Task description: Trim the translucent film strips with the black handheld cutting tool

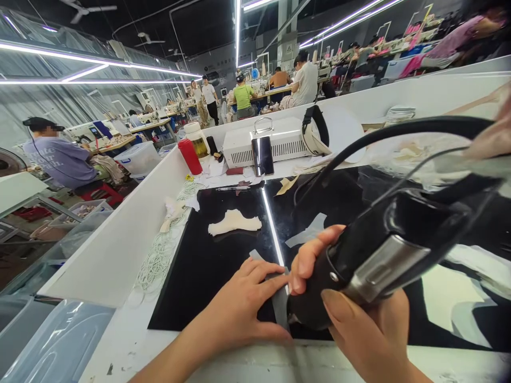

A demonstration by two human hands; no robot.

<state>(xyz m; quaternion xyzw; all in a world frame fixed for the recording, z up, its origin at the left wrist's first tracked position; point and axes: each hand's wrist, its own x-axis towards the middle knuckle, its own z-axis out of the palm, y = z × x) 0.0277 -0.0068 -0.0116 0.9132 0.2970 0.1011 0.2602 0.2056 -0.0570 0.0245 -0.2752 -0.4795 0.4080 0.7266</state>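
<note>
My right hand [359, 330] is wrapped round a black and silver hand-held tool [383, 250] whose thick black cable [399, 130] loops up and away to the right. The tool's nose points down at a narrow grey strip [279, 300] lying on the glossy black work mat [199, 266]. My left hand [239, 308] lies flat on the mat, fingers stretched out, pressing the strip just left of the tool's tip. A cream fabric piece [233, 222] lies farther back on the mat.
A white machine box [243, 146], a dark phone [263, 156], a red bottle [190, 156] and a jar [197, 138] stand at the back. Elastic loops [157, 260] trail along the white side wall [120, 239]. Other workers sit at distant tables.
</note>
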